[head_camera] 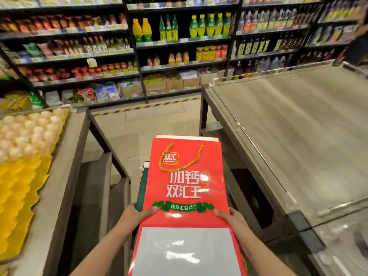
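Under the flat red bag (185, 176), whose near end runs off the bottom edge, more bags lie mostly hidden, and the glossy, white-lettered bag with its gold cord is held over the aisle, left hand (137, 215) and right hand (232, 217) gripping its sides.

Lighting bright, even, from overhead; white glare patches on glossy red bag (185, 156); motion blur softening shelves (79, 56) and egg trays (29, 132); wide-angle bowing at edges; dark shadow beneath display table (298, 126).
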Motion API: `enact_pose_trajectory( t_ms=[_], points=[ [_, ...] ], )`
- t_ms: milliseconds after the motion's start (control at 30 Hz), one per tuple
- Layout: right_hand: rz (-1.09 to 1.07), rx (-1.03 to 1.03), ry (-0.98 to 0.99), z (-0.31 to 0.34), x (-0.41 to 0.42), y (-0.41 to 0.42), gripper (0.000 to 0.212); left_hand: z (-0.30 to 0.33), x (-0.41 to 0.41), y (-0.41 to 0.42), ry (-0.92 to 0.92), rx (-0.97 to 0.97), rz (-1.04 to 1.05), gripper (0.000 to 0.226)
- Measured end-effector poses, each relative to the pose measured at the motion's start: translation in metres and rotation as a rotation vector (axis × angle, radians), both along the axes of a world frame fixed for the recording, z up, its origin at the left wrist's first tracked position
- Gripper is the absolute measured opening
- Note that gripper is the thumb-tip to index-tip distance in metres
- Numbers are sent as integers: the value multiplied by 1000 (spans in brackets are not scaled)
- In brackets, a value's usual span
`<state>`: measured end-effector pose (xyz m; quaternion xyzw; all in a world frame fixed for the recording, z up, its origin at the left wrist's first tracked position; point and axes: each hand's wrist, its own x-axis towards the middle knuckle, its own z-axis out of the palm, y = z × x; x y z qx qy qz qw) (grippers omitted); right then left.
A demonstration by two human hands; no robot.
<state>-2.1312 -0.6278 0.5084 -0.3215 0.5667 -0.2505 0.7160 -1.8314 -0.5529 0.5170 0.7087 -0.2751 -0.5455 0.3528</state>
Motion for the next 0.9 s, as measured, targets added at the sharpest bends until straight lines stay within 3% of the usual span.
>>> enact_pose_trajectory(
  t_ms=[400, 533, 600, 700, 767, 867, 900],
  points=[
    [-168, 165, 20, -38, 71, -113, 46, -31, 75, -175, 22, 158, -175, 78],
    [-372, 204, 32, -50, 114, -147, 27, -48, 118, -259, 27, 182, -324, 84],
    [-453, 237, 25, -58, 136, -161, 27, -53, 135, -303, 15, 200, -432, 69],
    [-550, 281, 3, -70, 164, -184, 39, -60, 150, -364, -5, 214, -558, 44],
    [-634, 282, -11, -77, 178, -198, 50, -65, 155, -402, 10, 233, -651, 49],
    [-712, 293, -49, -88, 188, -219, 83, -71, 152, -454, 12, 273, -757, 64],
    [-725, 289, -61, -91, 189, -225, 84, -75, 150, -469, 18, 273, -788, 68]
  ],
)
